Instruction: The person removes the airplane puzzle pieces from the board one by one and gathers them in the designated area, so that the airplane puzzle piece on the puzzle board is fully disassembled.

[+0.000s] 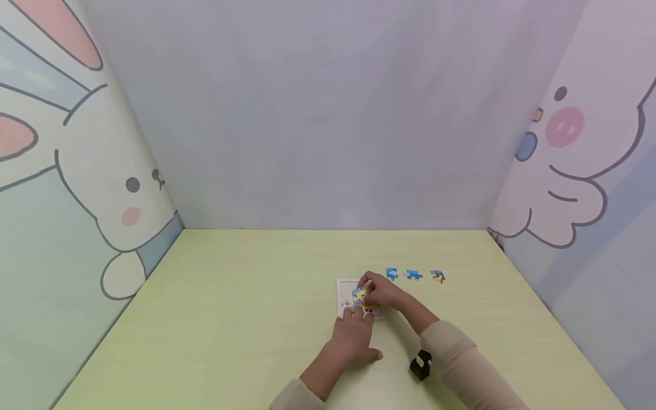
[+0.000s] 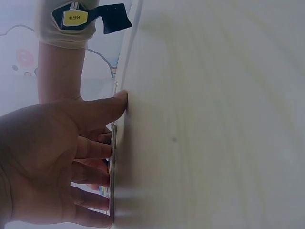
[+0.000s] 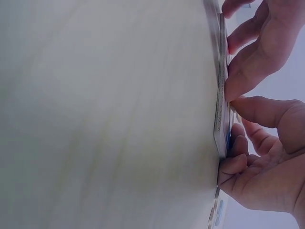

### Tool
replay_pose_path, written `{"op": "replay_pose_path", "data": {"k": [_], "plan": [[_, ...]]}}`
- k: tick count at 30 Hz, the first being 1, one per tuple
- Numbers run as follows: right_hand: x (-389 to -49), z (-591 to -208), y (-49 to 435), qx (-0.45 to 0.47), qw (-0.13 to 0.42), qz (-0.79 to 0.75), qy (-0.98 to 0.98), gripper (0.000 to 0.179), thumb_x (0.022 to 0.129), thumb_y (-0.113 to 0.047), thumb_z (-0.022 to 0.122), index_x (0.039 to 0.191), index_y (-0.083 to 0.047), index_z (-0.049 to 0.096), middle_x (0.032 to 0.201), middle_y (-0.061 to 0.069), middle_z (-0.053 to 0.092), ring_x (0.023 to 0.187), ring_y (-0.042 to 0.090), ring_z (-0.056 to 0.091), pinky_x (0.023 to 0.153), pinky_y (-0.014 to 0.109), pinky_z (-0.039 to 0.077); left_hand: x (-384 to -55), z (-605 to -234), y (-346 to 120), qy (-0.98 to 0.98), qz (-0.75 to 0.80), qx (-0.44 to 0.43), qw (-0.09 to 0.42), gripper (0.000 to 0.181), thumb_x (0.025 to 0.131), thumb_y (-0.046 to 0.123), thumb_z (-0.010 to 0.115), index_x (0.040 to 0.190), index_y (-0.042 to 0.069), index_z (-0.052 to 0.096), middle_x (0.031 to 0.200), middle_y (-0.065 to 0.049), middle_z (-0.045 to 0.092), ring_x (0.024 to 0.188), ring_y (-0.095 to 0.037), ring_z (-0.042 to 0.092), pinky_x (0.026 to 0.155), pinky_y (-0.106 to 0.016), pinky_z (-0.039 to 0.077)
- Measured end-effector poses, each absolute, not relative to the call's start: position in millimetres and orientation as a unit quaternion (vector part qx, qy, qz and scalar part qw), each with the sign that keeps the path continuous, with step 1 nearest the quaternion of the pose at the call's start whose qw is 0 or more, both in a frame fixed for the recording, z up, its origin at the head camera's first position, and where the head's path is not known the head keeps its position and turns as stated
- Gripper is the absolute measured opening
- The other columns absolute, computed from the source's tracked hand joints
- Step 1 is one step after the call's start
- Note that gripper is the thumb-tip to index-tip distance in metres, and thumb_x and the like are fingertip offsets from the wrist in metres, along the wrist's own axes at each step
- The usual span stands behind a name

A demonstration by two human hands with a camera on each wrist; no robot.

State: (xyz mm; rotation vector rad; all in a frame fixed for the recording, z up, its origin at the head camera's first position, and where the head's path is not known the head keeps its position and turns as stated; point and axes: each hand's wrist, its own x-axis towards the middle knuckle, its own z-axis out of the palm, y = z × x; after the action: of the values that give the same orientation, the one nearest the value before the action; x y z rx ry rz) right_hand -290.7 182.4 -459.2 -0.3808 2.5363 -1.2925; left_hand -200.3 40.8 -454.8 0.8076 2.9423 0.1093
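Note:
A small jigsaw board [image 1: 339,296] with a pale frame lies on the table, partly covered by both hands. My right hand [image 1: 385,293] reaches over its right side and pinches a blue and yellow puzzle piece [image 1: 359,295] between thumb and fingers, right above the picture. The left hand [image 1: 353,339] rests its extended fingertips on the near edge of the board, thumb spread to the side. In the left wrist view the fingers [image 2: 90,174] press at the board's edge. The right wrist view shows the thumb [image 3: 259,110] low over the board; the piece is mostly hidden there.
Three loose puzzle pieces lie in a row beyond and right of the board: one blue [image 1: 392,274], another blue [image 1: 413,274] and one blue with red and yellow [image 1: 438,276]. A black wrist device [image 1: 421,365] sits at the right sleeve. Walls border the table.

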Motion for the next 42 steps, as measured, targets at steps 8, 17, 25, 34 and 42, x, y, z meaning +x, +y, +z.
{"op": "replay_pose_path", "data": {"k": [8, 17, 25, 34, 42], "plan": [[-291.1, -459.0, 180.3, -0.105, 0.129, -0.47, 0.867, 0.022, 0.082, 0.001, 0.063, 0.1, -0.005, 0.052, 0.07, 0.007, 0.052, 0.063, 0.018, 0.049, 0.058, 0.029, 0.04, -201.2, -454.6, 40.5, 0.963, 0.031, 0.264, 0.046, 0.078, 0.07, 0.063, 0.068, 0.126, 0.01, 0.052, 0.12, -0.01, 0.049, 0.107, -0.029, 0.044, 0.08, -0.043, 0.045], [-292.8, -461.9, 184.0, -0.104, 0.132, -0.489, 0.856, 0.016, 0.085, -0.004, 0.061, 0.1, -0.004, 0.054, 0.08, 0.009, 0.052, 0.07, 0.021, 0.05, 0.061, 0.032, 0.041, -200.4, -453.6, 40.8, 0.963, 0.035, 0.264, 0.046, 0.077, 0.07, 0.062, 0.069, 0.124, 0.01, 0.052, 0.117, -0.01, 0.05, 0.106, -0.029, 0.045, 0.08, -0.043, 0.045], [-291.9, -462.7, 183.4, -0.113, 0.122, -0.511, 0.843, 0.013, 0.085, 0.001, 0.058, 0.098, 0.0, 0.056, 0.076, 0.008, 0.055, 0.068, 0.019, 0.053, 0.062, 0.032, 0.045, -201.3, -453.5, 42.1, 0.962, 0.037, 0.264, 0.051, 0.078, 0.069, 0.062, 0.07, 0.125, 0.009, 0.052, 0.119, -0.011, 0.05, 0.106, -0.029, 0.045, 0.08, -0.043, 0.045], [-288.1, -464.3, 182.3, -0.099, 0.097, -0.526, 0.839, 0.01, 0.085, 0.002, 0.059, 0.094, 0.001, 0.057, 0.075, 0.008, 0.056, 0.066, 0.019, 0.053, 0.061, 0.032, 0.046, -200.7, -453.5, 41.2, 0.963, 0.045, 0.26, 0.054, 0.078, 0.07, 0.06, 0.07, 0.126, 0.009, 0.052, 0.121, -0.011, 0.047, 0.106, -0.029, 0.043, 0.081, -0.043, 0.045], [-290.5, -462.7, 190.1, -0.055, 0.067, -0.53, 0.843, 0.008, 0.085, -0.001, 0.063, 0.091, -0.001, 0.059, 0.079, 0.008, 0.055, 0.07, 0.019, 0.051, 0.062, 0.029, 0.044, -201.4, -449.8, 37.9, 0.962, 0.048, 0.262, 0.058, 0.072, 0.072, 0.058, 0.069, 0.124, 0.011, 0.054, 0.112, -0.009, 0.045, 0.103, -0.026, 0.044, 0.076, -0.039, 0.044]]}}
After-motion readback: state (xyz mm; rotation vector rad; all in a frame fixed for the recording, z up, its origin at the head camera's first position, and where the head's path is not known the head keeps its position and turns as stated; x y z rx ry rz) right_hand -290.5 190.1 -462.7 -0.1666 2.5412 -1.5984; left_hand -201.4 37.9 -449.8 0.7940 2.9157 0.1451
